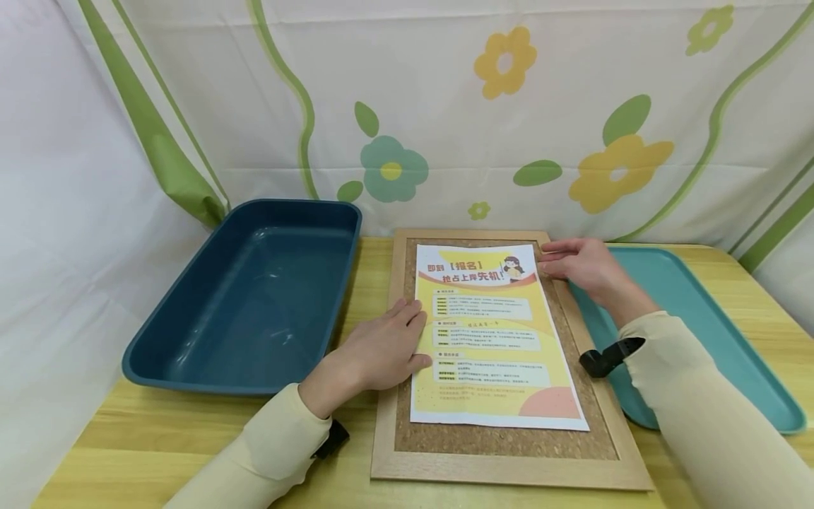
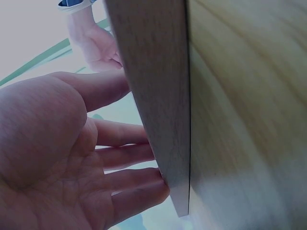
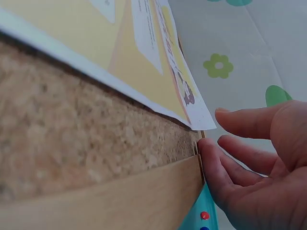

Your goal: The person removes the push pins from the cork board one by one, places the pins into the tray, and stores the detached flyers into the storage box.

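Note:
A printed yellow-and-white poster sheet [image 1: 486, 339] lies on a wood-framed cork board [image 1: 509, 445] on the table. My left hand [image 1: 384, 343] rests flat over the board's left frame, with its fingertips at the sheet's left edge. Seen from below in the left wrist view, the left fingers [image 2: 132, 182] extend straight over the frame. Near the sheet's top right corner is my right hand [image 1: 581, 268], fingers loosely extended at the board's right edge. The right wrist view shows the thumb [image 3: 249, 122] just apart from the sheet's slightly raised corner.
A deep dark blue tray [image 1: 191, 332] stands left of the board. A shallow teal tray [image 1: 699, 297] lies to the right, partly under the right arm. Small red [image 3: 205, 215] and blue round-looking items sit in it. A flower-patterned curtain [image 1: 445, 106] hangs behind the table.

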